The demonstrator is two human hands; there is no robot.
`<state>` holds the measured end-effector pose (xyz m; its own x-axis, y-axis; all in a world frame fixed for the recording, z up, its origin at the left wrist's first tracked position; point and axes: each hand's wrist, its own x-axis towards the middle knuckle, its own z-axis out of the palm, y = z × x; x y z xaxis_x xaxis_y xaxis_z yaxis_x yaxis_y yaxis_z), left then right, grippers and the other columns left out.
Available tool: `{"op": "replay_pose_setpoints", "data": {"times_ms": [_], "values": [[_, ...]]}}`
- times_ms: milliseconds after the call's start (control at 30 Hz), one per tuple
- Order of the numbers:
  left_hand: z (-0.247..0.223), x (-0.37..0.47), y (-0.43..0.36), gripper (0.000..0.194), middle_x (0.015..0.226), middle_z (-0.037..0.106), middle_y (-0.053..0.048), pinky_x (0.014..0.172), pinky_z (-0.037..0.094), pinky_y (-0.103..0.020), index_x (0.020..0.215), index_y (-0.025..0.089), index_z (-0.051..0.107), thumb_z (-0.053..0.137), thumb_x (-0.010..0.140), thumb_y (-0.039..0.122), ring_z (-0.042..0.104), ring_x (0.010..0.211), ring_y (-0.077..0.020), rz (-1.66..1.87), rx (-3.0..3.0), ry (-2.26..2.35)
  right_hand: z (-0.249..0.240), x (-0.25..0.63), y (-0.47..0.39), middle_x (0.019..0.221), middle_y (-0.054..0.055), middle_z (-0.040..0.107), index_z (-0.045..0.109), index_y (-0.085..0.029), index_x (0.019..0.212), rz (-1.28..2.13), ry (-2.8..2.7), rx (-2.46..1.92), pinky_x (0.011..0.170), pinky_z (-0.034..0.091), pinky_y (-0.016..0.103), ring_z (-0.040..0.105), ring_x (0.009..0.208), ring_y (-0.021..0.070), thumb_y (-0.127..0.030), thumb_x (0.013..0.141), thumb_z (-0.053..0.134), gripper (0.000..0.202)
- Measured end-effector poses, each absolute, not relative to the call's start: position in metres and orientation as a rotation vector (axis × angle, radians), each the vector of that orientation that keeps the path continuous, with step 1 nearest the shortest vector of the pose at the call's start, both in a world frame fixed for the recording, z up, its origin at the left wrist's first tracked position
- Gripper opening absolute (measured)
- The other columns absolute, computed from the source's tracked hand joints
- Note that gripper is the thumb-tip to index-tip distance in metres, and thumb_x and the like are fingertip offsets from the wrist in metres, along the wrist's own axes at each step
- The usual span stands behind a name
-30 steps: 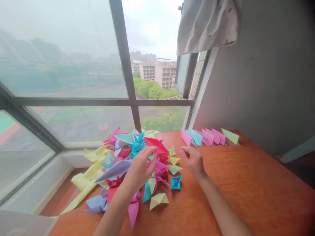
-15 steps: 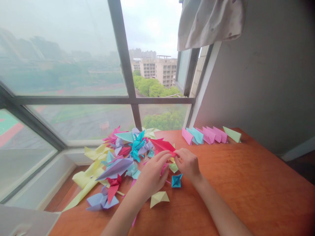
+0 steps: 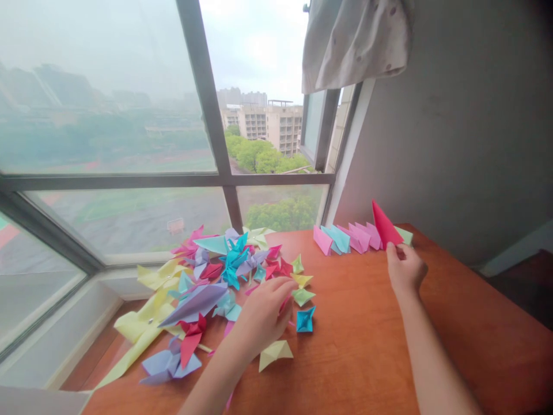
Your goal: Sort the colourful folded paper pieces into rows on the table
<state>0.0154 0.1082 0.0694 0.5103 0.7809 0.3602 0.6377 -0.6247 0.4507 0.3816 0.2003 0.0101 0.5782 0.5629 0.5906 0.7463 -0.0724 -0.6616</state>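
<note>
A red paper plane (image 3: 384, 226) stands tilted with its point up. Pinched at its lower end by my right hand (image 3: 406, 268), it hangs at the right end of the row, just before a pale green folded plane (image 3: 405, 236) that it partly hides. Over the right edge of the origami pile hovers my left hand (image 3: 270, 308), fingers loosely bent and apart from the thumb. Pink paper shows behind that thumb, but no grip on it is visible. Close by lie a blue folded paper box (image 3: 305, 320) and a cream folded piece (image 3: 275, 354).
Pink folded planes (image 3: 358, 237) and blue ones (image 3: 337, 239) line the table's back edge. The pile at left holds a purple plane (image 3: 196, 305), yellow pinwheels (image 3: 144, 317) and a teal flower (image 3: 234, 259). Windows and a grey wall (image 3: 453, 144) border the wooden table (image 3: 345, 369).
My right hand has carried the red plane from the pile rightward to the row's end. My left hand has let go of it and stays by the pile. The view has shifted slightly right.
</note>
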Motion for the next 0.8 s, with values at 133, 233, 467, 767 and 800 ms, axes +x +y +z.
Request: {"op": "replay_pose_setpoints", "data": {"times_ms": [133,233,467,767,800], "values": [[0.071,0.017,0.108,0.030,0.117,0.068,-0.008,0.088,0.053,-0.034,0.119,0.023,0.061,0.046,0.094,0.016,0.064,0.105,-0.0225,0.767,2.526,1.191,0.005,0.428,0.205,0.079,0.011,0.071,0.070,-0.016,0.079,-0.209,-1.043,-1.889,0.062,0.037,0.029,0.060,0.070,0.0218,-0.043,0.080,0.054,0.032],[0.072,0.017,0.108,0.029,0.116,0.068,-0.009,0.086,0.053,-0.034,0.118,0.022,0.061,0.046,0.093,0.016,0.066,0.102,-0.0225,0.773,2.540,1.194,0.003,0.455,0.213,0.081,0.010,0.071,0.071,-0.017,0.079,-0.205,-1.074,-2.020,0.059,0.033,0.029,0.055,0.065,0.0194,-0.040,0.079,0.055,0.028],[0.074,0.015,0.111,0.030,0.116,0.069,-0.008,0.085,0.054,-0.033,0.116,0.024,0.062,0.046,0.092,0.015,0.066,0.102,-0.0225,0.777,2.562,1.215,-0.001,0.489,0.245,0.077,0.011,0.069,0.072,-0.017,0.073,-0.238,-1.154,-2.198,0.053,0.025,0.029,0.042,0.054,0.0139,-0.036,0.080,0.054,0.027],[0.071,0.014,0.113,0.030,0.117,0.069,-0.008,0.084,0.055,-0.035,0.115,0.024,0.063,0.045,0.092,0.016,0.067,0.103,-0.0236,0.746,2.562,1.241,-0.011,0.506,0.284,0.083,0.016,0.071,0.076,-0.016,0.080,-0.191,-1.151,-2.270,0.053,0.030,0.030,0.052,0.058,0.0179,-0.031,0.076,0.055,0.026],[0.071,0.014,0.113,0.029,0.117,0.069,-0.008,0.084,0.055,-0.035,0.115,0.024,0.062,0.045,0.093,0.017,0.067,0.103,-0.0233,0.746,2.560,1.240,-0.014,0.507,0.285,0.082,0.016,0.071,0.077,-0.016,0.080,-0.181,-1.157,-2.272,0.053,0.031,0.030,0.053,0.059,0.0183,-0.030,0.075,0.055,0.026]]}}
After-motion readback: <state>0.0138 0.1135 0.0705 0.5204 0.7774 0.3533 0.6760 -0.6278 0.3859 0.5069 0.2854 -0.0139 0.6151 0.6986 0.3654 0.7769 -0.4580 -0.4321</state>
